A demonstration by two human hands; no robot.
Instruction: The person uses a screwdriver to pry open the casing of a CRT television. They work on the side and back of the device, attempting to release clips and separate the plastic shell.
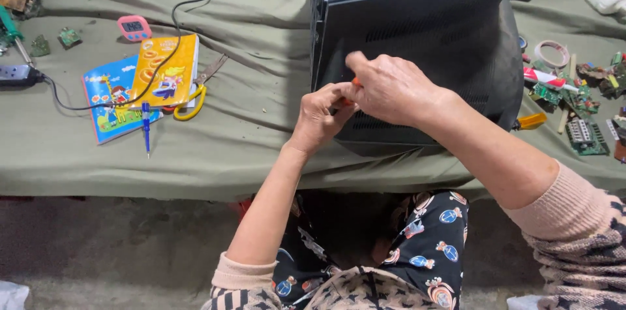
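Note:
A black television set (424,29) lies with its vented back casing facing me on the green cloth-covered table (248,127). My left hand (323,118) and my right hand (388,88) meet at the casing's lower left part. Both close around a small orange-handled tool (355,82), probably a screwdriver, of which only a bit of orange shows between the fingers. Its tip is hidden by my right hand.
Left of the set lie two children's booklets (147,85), a blue pen (146,129), yellow-handled scissors (195,98), a pink timer (134,27) and a black cable (195,3). Circuit boards (583,134), a tape roll (553,53) and small parts crowd the right side.

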